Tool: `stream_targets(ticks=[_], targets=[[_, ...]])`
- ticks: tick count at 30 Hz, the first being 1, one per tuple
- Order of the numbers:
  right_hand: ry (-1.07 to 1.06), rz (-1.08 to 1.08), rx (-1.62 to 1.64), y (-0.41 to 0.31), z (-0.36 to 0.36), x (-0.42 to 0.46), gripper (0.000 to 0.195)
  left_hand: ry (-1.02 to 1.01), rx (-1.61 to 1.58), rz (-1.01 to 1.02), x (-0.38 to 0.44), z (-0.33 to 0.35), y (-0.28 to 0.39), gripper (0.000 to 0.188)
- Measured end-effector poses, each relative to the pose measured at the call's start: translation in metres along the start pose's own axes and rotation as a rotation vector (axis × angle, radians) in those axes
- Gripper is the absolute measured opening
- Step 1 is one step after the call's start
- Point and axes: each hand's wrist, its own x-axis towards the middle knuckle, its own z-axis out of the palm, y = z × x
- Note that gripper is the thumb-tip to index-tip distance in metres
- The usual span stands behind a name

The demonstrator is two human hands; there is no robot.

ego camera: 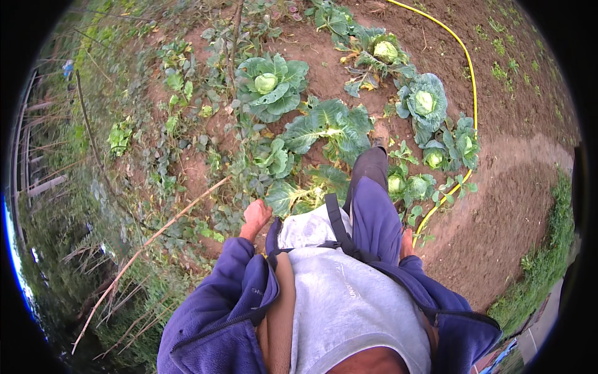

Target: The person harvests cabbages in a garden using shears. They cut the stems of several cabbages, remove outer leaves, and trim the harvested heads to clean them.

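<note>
My left hand (257, 216) hangs at my left side with its fingers curled, and I see nothing in it. Just beyond its knuckles spread the leaves of a cut-looking cabbage plant (299, 195) with no head showing. My right hand (407, 242) is low beside my right thigh, mostly hidden by the sleeve and leg. A thin dark shape shows by its fingers, too small to name. Ahead lie a headed cabbage (266, 83) and an open rosette of cabbage leaves (329, 128). One dark boot (371, 163) stands among the plants.
A yellow hose (473, 84) curves along the right of the cabbage row (424, 103). On the left, a long dry stick (152, 238) slants over low vines (163, 154). A thin upright pole (233, 46) stands ahead. Bare soil (509, 196) and a grass strip (537, 262) lie right.
</note>
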Motion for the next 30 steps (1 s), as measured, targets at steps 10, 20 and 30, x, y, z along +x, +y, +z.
stream_targets(ticks=[10, 20, 30], targets=[[-0.277, 0.226, 0.054, 0.033, -0.044, 0.060, 0.027, -0.062, 0.180, 0.081, 0.034, -0.026, 0.060, 0.034], [-0.015, 0.220, -0.130, -0.128, -0.088, 0.139, 0.022, 0.133, 0.239, 0.318, 0.093, -0.101, 0.223, 0.026], [-0.093, 0.189, -0.241, -0.255, -0.111, 0.185, 0.019, 0.249, 0.175, 0.163, 0.067, -0.183, 0.290, 0.027]])
